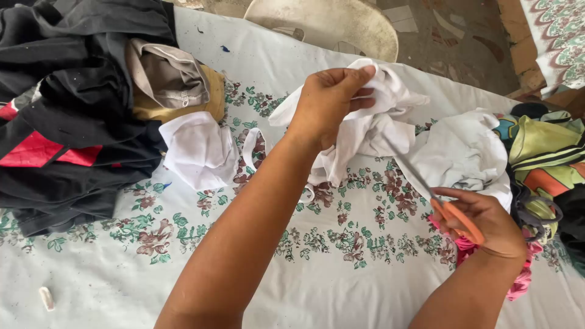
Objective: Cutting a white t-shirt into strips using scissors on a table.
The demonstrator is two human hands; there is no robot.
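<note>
Nearest, bottom left on the floral tablecloth (341, 298), a small white chalk piece (46, 298) lies alone. Both forearms come up from the bottom edge w/ hands well apart. Right hand (484, 222) is wrapped around the orange scissors (436, 198) handles, fingers through/over the loops; blades angle up-left toward the white cloth (372, 131), tips at its lower folds. Can't tell if blades are parted. Beneath that wrist, a pink fabric scrap (523, 280) sticks out.

Left hand (329, 103), farther up & center, is clenched on the top of the white cloth, lifting it off the table; rest of it hangs down in folds. Left of it a 2nd white piece (198, 149) lies crumpled flat. Right of it another white garment (466, 149), then a heap of green/orange striped clothes (545, 152) at the right edge.

Far left: a pile of black clothes (73, 79) w/ red patches, a tan garment (167, 79) on top. No real containers, just heaps. Beyond the table edge, a pale plastic chair (332, 24) on dirty floor.
</note>
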